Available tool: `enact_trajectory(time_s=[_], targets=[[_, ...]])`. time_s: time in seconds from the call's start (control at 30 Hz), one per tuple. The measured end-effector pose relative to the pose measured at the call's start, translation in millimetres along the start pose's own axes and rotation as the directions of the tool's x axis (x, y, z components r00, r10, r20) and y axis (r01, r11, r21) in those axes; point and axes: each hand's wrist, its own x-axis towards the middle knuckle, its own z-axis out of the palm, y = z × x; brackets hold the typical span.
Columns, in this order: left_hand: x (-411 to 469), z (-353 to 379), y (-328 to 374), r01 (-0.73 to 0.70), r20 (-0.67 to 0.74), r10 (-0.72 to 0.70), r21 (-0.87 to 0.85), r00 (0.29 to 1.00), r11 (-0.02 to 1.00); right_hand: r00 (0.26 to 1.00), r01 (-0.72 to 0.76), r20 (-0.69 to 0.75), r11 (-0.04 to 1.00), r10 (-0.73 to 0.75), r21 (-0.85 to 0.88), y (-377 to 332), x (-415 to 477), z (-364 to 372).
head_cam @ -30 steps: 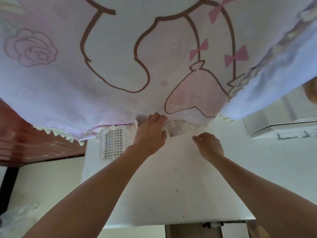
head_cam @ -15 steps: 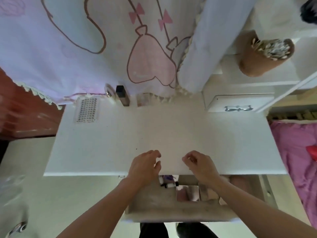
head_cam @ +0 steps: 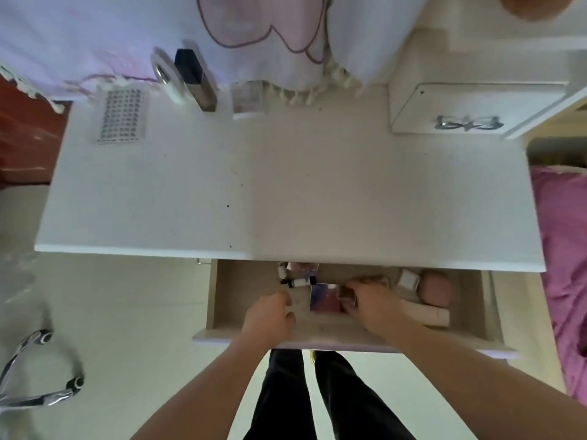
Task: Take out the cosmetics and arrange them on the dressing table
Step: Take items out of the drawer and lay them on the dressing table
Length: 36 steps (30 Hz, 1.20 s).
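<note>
the dressing table [head_cam: 286, 192] is plain white, flecked with a few tiny dark specks. the cloth [head_cam: 95, 36] hanging behind it is pale lilac-white, printed with pink shapes outlined in brown and edged in a cream fringe. at the back of the top lies a white card [head_cam: 122, 115] covered in a grid of small grey dots, next to a black and silver tube [head_cam: 195, 79]. the open drawer [head_cam: 470, 309] is light beige inside; in it lie a shiny purple-pink compact [head_cam: 324, 297], a dusty pink puff [head_cam: 435, 289], small white bottles with black caps [head_cam: 297, 282] and a cream tube [head_cam: 425, 311]. the bedding [head_cam: 562, 249] on the right is magenta. the person's trousers [head_cam: 317, 398] are black.
</note>
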Motion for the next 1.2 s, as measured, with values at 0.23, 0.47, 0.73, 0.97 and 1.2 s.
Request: enact_trajectory(time_s=[0.23, 0.47, 0.73, 0.97, 1.2], targets=[[55, 13, -3, -0.044, -0.221, 0.044, 0.003, 0.974, 0.999, 0.997, 0.078, 0.033, 0.989, -0.074, -0.129, -12, 35, 36], [99, 23, 15, -0.136, -0.389, 0.190, 0.162, 0.902, 0.977, 0.998, 0.063, -0.011, 0.984, -0.065, -0.167, -5, 40, 58], [92, 41, 19, -0.159, -0.279, 0.199, 0.158, 0.939, 0.974, 0.999, 0.036, 0.018, 0.992, -0.034, -0.125, 8, 37, 63], [91, 55, 7, -0.169, -0.107, 0.210, 0.305, 0.972, 0.937, 0.997, -0.016, 0.070, 0.998, 0.021, -0.066, 14, 37, 59], [86, 58, 5, -0.150, -0.240, 0.185, 0.156, 0.953, 0.976, 0.995, 0.003, 0.099, 0.999, 0.002, -0.053, 29, 32, 60]])
